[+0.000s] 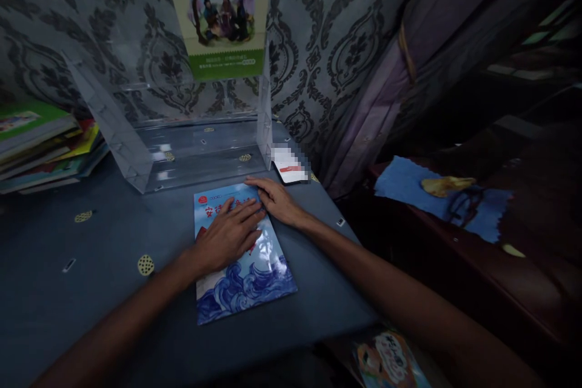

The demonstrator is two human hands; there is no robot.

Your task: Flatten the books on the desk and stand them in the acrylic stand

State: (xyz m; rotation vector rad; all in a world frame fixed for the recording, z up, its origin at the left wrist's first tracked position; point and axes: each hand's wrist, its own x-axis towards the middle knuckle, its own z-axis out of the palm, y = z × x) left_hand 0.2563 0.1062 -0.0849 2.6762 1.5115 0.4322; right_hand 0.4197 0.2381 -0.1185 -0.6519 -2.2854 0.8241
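Observation:
A blue book (248,288) with red lettering and painted waves on its cover lies closed on the grey-blue tabletop. Across the middle of the cover rests my left hand (227,233), flat, with its fingers stretched to the right. My right hand (277,201) lies along the book's upper right edge, fingers extended toward the top corner. Neither hand wraps around anything. Part of the title is hidden under the left fingers.
Behind the book stands a clear plastic stand (204,176), with a green picture sheet (218,63) above it. Stacked books (36,139) sit at the left. A phone-like white item (291,171) lies near the right edge. Another book (386,361) shows below. A blue cloth (404,185) lies far right.

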